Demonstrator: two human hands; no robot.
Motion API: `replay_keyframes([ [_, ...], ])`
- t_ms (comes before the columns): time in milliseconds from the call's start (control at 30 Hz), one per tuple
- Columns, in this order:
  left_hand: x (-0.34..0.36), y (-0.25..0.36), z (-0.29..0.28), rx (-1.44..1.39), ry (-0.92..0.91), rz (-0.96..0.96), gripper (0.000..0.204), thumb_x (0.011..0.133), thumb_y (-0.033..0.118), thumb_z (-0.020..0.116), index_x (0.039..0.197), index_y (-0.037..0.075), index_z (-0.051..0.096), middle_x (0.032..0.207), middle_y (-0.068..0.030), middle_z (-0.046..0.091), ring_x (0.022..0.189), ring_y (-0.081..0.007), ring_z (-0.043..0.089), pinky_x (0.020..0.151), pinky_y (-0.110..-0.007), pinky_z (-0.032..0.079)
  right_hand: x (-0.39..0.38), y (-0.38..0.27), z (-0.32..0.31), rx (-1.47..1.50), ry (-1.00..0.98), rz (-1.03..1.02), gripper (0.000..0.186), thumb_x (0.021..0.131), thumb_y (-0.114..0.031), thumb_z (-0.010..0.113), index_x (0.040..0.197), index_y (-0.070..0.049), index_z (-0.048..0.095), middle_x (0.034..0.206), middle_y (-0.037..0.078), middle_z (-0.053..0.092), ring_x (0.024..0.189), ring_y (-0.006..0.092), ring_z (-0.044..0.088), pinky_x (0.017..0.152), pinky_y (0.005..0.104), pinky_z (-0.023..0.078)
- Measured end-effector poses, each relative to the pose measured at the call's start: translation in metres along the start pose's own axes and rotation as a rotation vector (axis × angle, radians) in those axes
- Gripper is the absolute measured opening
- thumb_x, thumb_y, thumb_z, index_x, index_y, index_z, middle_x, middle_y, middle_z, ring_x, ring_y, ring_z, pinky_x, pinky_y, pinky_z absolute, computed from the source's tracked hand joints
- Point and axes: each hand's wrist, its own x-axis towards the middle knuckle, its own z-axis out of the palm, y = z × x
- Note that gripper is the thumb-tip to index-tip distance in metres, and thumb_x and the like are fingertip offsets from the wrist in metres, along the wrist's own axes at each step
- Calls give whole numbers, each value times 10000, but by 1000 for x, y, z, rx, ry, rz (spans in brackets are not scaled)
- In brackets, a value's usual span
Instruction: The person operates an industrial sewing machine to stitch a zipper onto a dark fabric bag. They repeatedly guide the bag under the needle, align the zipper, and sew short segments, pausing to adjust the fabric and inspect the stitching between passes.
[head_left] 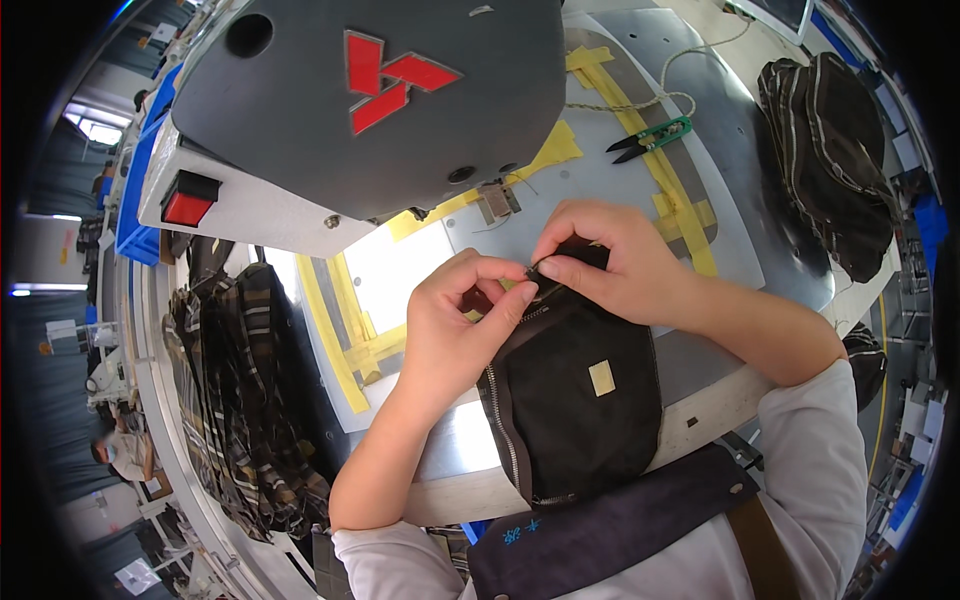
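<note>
A black zippered fabric pouch [590, 420] lies over the table's front edge, close to my body. A metal-toothed zipper runs along its left side and top, and a small cream patch [601, 378] sits on its front. My left hand [460, 315] pinches the upper end of the pouch between thumb and forefinger. Right beside it, my right hand [618, 262] pinches the same dark corner, so the fingertips nearly meet. Whatever small part lies between the fingertips is mostly covered. Under the machine head, a small metal presser part [496, 203] stands behind my hands.
A large dark grey sewing machine head [290, 100] overhangs the upper left, with a red switch [187, 204] on its side. Green-handled thread snips [650, 140] and a cord [665, 80] lie behind right. Plaid fabric [245, 400] is heaped left; dark zippered pieces [830, 160] lie right.
</note>
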Motion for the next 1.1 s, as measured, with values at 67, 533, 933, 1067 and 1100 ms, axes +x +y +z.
replay_keyframes([
  [67, 1, -2, 0, -15, 6, 16, 71, 831, 44, 724, 890, 31, 685, 748, 3, 558, 647, -60, 524, 607, -209, 432, 0, 2, 1, 29, 4, 8, 96, 859, -61, 666, 943, -31, 630, 878, 78, 634, 792, 190, 618, 711, 307, 492],
  [533, 1, -7, 2, -140, -67, -76, 22, 854, 8, 633, 862, 26, 624, 735, 32, 549, 639, -28, 476, 572, -198, 396, 9, 2, -8, -530, -17, -619, 141, 762, -86, 703, 892, -98, 651, 953, 9, 595, 873, 215, 577, 757, 354, 490],
  [933, 7, -10, -5, -158, -40, -77, 25, 859, 7, 623, 850, 26, 609, 735, 44, 545, 647, -13, 465, 579, -179, 389, 13, 3, -7, -621, -32, -771, 119, 762, -104, 635, 880, -99, 644, 947, 1, 613, 939, 212, 571, 910, 394, 465],
  [1067, 6, -13, -6, -182, -66, -62, 43, 859, -2, 621, 840, 30, 599, 727, 51, 540, 642, -9, 460, 583, -173, 386, 14, 0, -8, -663, -58, -684, 140, 752, -94, 661, 889, -119, 660, 931, -8, 610, 940, 204, 569, 926, 427, 451],
  [1100, 6, -13, -6, -165, -60, -59, 46, 859, -3, 621, 838, 31, 598, 720, 54, 534, 641, -8, 458, 584, -173, 385, 13, -1, -10, -675, -66, -686, 166, 732, -86, 690, 890, -132, 664, 923, -14, 612, 924, 206, 573, 928, 448, 447],
])
